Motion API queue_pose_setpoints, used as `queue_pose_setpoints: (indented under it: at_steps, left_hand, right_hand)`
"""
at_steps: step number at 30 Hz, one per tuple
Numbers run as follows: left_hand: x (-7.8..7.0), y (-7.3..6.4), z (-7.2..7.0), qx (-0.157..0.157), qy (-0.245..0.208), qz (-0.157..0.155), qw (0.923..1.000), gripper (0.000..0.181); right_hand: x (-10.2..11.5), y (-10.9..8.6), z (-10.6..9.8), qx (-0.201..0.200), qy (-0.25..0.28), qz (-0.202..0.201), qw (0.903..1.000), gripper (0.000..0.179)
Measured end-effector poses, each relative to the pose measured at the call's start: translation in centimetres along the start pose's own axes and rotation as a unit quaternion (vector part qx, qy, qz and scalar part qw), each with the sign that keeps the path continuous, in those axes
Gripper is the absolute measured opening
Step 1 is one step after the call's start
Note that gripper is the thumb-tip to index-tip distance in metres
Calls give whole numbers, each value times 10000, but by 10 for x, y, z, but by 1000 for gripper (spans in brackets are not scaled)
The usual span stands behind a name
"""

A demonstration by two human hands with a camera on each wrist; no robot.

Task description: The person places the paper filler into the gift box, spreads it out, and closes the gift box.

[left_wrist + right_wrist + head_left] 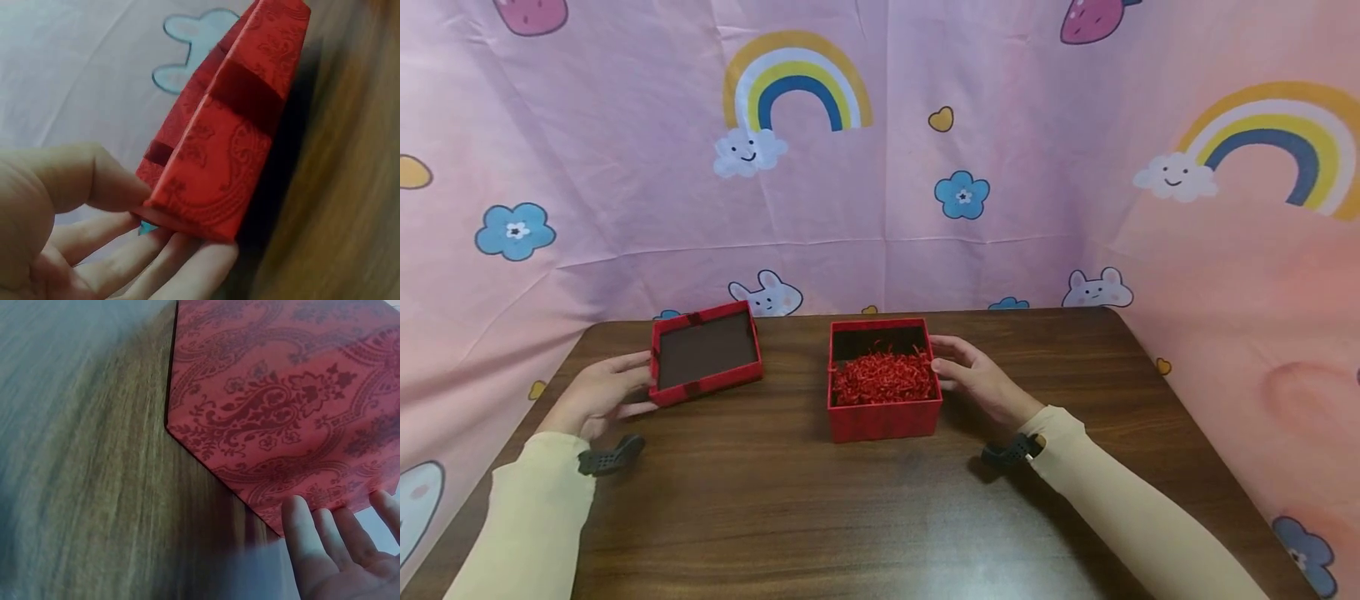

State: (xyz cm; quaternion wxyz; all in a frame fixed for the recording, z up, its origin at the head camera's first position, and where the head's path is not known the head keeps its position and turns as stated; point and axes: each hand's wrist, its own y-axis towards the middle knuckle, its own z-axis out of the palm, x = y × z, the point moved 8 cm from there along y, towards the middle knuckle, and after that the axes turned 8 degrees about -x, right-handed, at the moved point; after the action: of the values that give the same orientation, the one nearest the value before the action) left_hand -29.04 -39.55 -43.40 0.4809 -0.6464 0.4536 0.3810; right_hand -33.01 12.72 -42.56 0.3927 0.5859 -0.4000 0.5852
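A red patterned box lid (707, 387) lies inner side up at the left, tilted with its left end low and its dark lining showing. My left hand (597, 392) grips that end; in the left wrist view the thumb bends at the lid's rim, with the other fingers beneath. Near the middle of the table stands an uncovered red box (884, 423), filled with red shredded paper (883, 379). Beside its right wall is my right hand (973, 375), thumb at the rim. The right wrist view has fairly straight fingers (303, 534) against the patterned wall.
Both boxes' parts are on a brown wooden table (760, 500) with rounded far corners. Right behind its far edge hangs a pink printed cloth (850, 200), which also closes in both sides. Each wrist wears a dark band (612, 457).
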Motion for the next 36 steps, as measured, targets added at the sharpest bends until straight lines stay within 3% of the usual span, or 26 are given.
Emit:
queue_pose_setpoints:
  at_steps: [9,12,14,16,19,22,24,30,33,36]
  left_hand:
    - [-36,-13,24,-146,121,445,9988,73]
    - [-50,-15,37,-138,158,628,9978,70]
    - [-58,-17,47,-119,155,677,9975,68]
    - [-68,-19,57,-103,159,753,9970,66]
    - [-82,-23,74,-3,165,800,9967,65]
    - [-95,-27,92,116,246,827,9962,66]
    - [-104,-28,105,217,237,825,9961,66]
    - [-130,-40,148,405,477,1049,9925,68]
    - [-138,-44,167,407,617,1261,9893,67]
    - [-141,-47,178,332,660,1434,9869,68]
  right_hand:
    - [4,0,-1,95,-5,125,9999,58]
    - [11,0,-3,-6,-204,130,9997,55]
    - [21,1,-6,-227,-554,-83,9982,51]
    - [32,2,-8,-547,-988,-341,9930,45]
    - [54,4,-4,-891,-1672,-911,9777,40]
    - [73,6,10,-855,-2174,-1280,9639,39]
    - [82,9,23,-672,-2351,-1354,9601,40]
    - [106,13,57,-247,-2428,-1610,9563,43]
    - [112,14,58,-374,-2420,-1718,9542,45]
    - [111,15,50,-593,-2260,-1526,9603,54]
